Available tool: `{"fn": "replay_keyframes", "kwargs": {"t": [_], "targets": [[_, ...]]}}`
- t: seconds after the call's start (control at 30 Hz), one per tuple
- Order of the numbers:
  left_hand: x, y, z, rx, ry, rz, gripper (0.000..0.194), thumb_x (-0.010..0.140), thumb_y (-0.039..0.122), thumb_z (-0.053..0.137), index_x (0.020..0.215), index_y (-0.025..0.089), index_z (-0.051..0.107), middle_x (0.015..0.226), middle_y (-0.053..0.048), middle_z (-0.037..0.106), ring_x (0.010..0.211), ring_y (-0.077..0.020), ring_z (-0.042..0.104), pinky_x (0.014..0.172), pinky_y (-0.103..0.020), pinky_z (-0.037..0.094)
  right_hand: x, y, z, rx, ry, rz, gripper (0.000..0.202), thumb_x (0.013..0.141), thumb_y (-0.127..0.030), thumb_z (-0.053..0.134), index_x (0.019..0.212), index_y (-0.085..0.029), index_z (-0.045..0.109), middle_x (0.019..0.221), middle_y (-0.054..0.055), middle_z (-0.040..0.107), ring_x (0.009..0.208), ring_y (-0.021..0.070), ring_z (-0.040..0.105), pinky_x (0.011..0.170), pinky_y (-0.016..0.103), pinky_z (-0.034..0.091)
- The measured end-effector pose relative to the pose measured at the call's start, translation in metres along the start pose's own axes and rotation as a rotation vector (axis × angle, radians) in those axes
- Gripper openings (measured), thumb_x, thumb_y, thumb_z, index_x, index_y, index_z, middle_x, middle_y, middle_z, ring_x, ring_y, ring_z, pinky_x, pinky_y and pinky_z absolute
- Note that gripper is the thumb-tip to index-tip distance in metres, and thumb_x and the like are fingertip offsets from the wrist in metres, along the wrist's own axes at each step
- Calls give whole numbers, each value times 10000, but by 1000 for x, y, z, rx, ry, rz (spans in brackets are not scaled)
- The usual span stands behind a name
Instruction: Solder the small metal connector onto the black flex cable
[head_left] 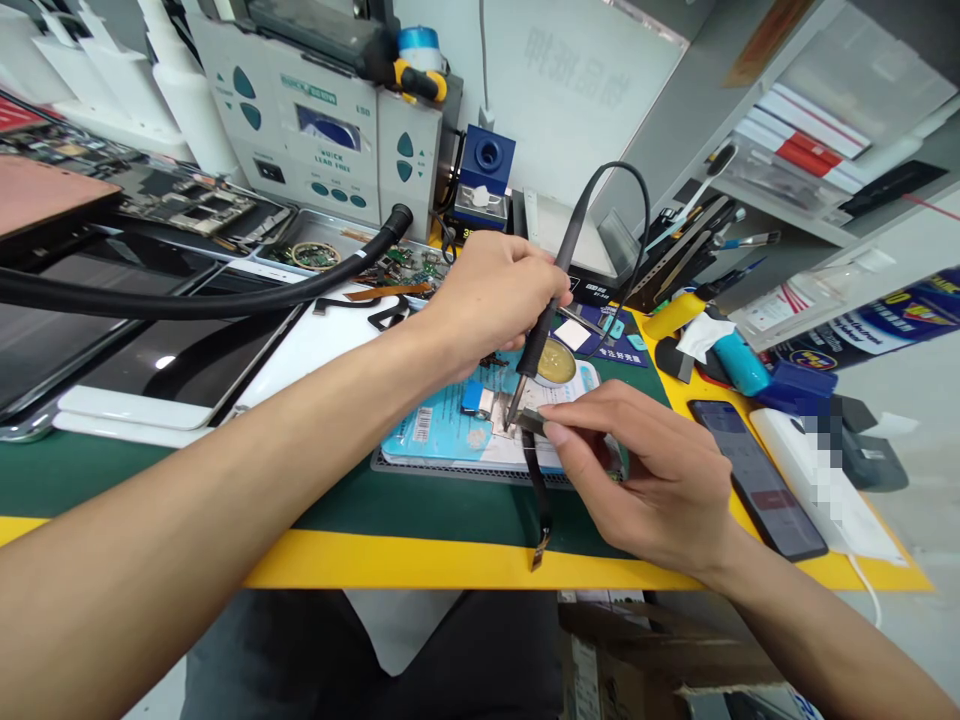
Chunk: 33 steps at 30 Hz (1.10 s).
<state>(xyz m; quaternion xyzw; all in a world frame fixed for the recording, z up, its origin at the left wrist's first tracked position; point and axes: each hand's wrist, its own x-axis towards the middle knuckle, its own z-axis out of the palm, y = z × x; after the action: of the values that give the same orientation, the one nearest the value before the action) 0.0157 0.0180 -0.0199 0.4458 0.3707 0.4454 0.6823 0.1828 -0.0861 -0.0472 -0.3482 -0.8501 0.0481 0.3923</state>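
My left hand (499, 300) has its fingers closed round the dark handle of a soldering iron (541, 335). The iron slants down, its metal tip over a small pale patch on a light-blue printed packet (435, 430). Between thumb and fingertips, my right hand (652, 470) pinches a small dark metallic part (532, 420) right beside the tip. A black flex cable (538, 490) hangs from near this part over the mat. Whether tip and part touch, I cannot tell. Behind the iron stands a round tin of yellowish paste (556, 362).
A grey rework station (330, 130) stands at the back, with a thick black hose (262, 300) crossing the left side. Screens and white panels (135, 405) lie at left. On the right are a phone (757, 480), a yellow-handled tool (675, 315) and a turquoise bottle (739, 362).
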Motion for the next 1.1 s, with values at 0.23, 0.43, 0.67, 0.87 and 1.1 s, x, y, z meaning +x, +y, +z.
{"fn": "replay_keyframes", "kwargs": {"t": [0.23,0.43,0.67,0.87,1.1], "targets": [[-3,-1,4,197,89,129,139,917,64,702,956,110,576,511,160,282,478,30,257,616,-255,160,-1,1,0,20,-12,-19,195,923,6,686,1040,-129,764,822,61,741,683,130,624,592,270,502],[-5,0,8,219,121,111,162,916,81,734,932,143,585,463,156,293,452,14,264,593,-268,167,-3,3,2,25,-38,-20,207,931,11,681,1073,-113,767,877,80,749,765,146,680,675,273,554],[-6,1,9,231,137,95,180,925,91,734,909,166,571,432,152,312,439,10,268,592,-281,164,-1,3,2,20,-65,-28,191,941,-3,676,1065,-119,763,908,97,770,774,152,696,677,272,562],[-6,1,9,222,132,90,186,920,90,741,915,168,572,430,154,306,444,8,260,599,-285,165,-2,4,2,24,-71,-13,193,943,0,667,1067,-111,765,906,100,770,779,154,690,684,277,563],[-5,2,9,227,132,98,177,924,93,740,916,169,580,421,149,332,429,3,281,593,-288,169,-3,3,2,20,-71,-9,177,942,-10,681,1061,-110,765,899,94,767,765,144,674,682,278,559]]}}
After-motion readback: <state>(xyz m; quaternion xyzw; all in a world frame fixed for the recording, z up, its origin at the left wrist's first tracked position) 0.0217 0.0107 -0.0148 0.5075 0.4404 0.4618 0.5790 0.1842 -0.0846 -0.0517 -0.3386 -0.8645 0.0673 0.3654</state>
